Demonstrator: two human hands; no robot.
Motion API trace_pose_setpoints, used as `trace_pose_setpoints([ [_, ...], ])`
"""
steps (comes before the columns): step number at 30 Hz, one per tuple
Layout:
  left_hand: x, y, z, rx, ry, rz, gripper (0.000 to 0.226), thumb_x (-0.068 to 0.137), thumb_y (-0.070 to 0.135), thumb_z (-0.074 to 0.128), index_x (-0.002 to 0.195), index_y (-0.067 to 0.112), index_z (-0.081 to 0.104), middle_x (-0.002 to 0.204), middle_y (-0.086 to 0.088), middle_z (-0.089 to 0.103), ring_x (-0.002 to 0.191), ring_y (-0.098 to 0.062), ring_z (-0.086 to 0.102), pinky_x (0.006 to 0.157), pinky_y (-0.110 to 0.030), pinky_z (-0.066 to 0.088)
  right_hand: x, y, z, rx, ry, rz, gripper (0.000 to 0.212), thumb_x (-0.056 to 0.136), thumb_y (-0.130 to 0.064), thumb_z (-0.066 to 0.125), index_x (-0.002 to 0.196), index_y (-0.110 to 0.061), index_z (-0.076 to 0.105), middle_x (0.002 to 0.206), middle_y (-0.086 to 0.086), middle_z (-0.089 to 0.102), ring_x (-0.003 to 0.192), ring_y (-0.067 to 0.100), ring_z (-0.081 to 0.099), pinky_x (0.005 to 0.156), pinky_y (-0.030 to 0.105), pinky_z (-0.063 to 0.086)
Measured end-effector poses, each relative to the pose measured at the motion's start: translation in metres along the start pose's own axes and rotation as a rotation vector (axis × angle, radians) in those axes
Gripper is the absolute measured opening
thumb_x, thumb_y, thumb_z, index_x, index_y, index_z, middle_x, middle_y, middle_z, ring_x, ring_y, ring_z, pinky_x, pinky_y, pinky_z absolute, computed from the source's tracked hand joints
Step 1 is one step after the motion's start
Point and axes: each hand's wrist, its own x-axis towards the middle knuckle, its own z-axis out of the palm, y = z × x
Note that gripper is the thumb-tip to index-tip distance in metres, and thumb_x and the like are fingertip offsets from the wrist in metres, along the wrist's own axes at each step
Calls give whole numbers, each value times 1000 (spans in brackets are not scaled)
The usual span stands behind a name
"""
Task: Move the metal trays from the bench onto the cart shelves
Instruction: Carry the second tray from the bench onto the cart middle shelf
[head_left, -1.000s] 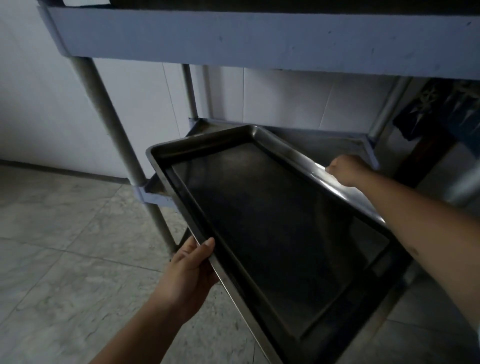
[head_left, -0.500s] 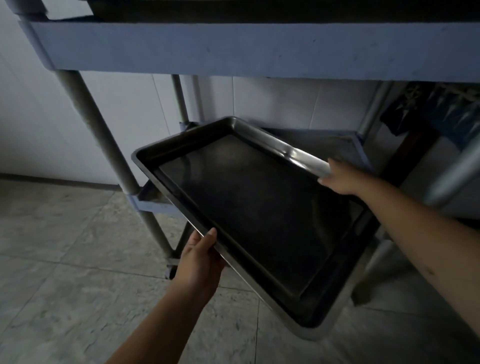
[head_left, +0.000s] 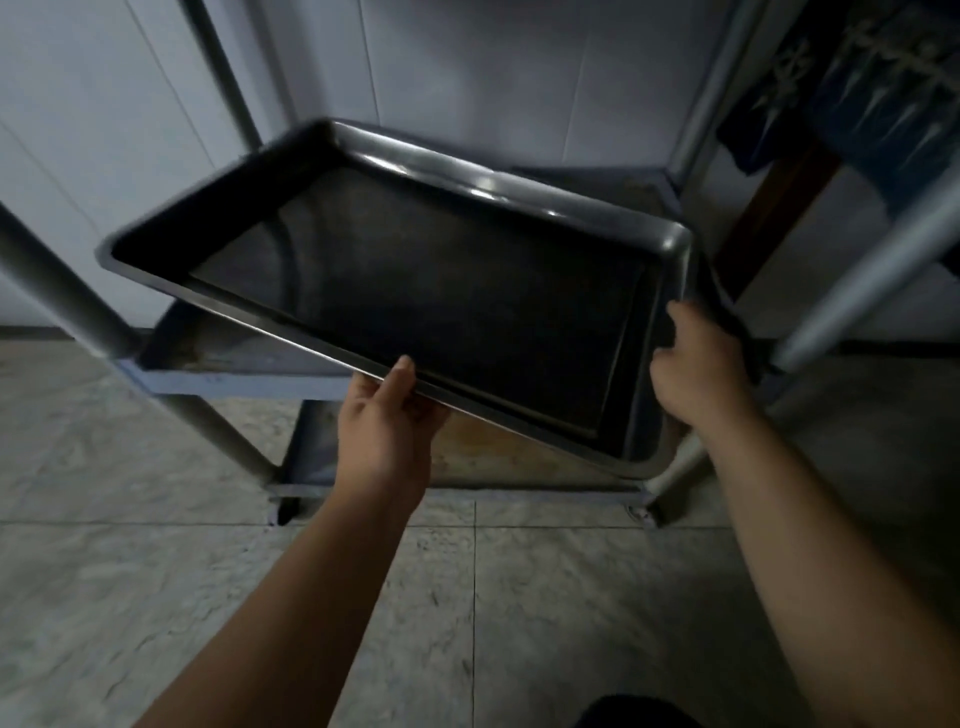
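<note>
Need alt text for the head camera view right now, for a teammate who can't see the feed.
Two bare hands hold a dark metal tray, tilted, over a cart's middle shelf: the left hand grips the near long rim, the right hand the right end. A lower shelf and tiled floor lie below.

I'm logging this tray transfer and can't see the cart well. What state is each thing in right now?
Metal tray: empty, tilted, held in the air over the cart, not yet flat on a shelf.
Left hand: grips the tray's near long rim.
Right hand: holds the tray's short right rim.
Middle cart shelf: nothing visible on it.
Bottom cart shelf: bare where visible.
</note>
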Motion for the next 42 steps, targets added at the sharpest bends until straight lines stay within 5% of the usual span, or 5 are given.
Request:
trace_pose_setpoints([
  [22, 13, -40, 78, 18, 81, -201, 12, 97, 20, 64, 102, 10, 58, 98, -13, 68, 80, -21, 70, 56, -25, 57, 123, 5, -4, -340, -255, -191, 59, 96, -20, 58, 146, -1, 33, 162, 19, 15, 145, 36, 24, 114, 40, 29],
  [29, 4, -29, 82, 203, -30, -307, 30, 99, 26, 60, 108, -3, 60, 97, -17, 71, 86, -25, 72, 64, -28, 61, 12, -15, 7, -42, -301, -523, 37, 90, -51, 57, 107, -24, 76, 100, -5, 76, 90, 10, 68, 75, 26, 52],
  [36, 10, 34, -14, 1579, -125, 905, 29, 98, 40, 52, 110, 21, 70, 107, -2, 74, 102, -26, 68, 82, -40, 53, 13, -7, 14, 24, -221, -513, 24, 93, -28, 65, 111, -15, 75, 106, 3, 76, 96, 14, 68, 73, 18, 42],
  [39, 35, 51, -42, 1913, -95, 805, 40, 102, 37, 50, 140, 26, 57, 147, -2, 54, 145, -33, 35, 117, -55, 19, 15, -5, 17, 38, -193, -495, 24, 92, -30, 67, 109, -15, 76, 104, 3, 76, 94, 14, 68, 71, 17, 42],
  [42, 50, 46, -48, 1852, -124, 904, 36, 103, 30, 48, 134, 20, 64, 135, -5, 65, 136, -36, 48, 116, -61, 17, 19, -4, 20, 31, -171, -484, 25, 92, -30, 68, 109, -14, 76, 103, 3, 76, 91, 11, 67, 66, 9, 38],
])
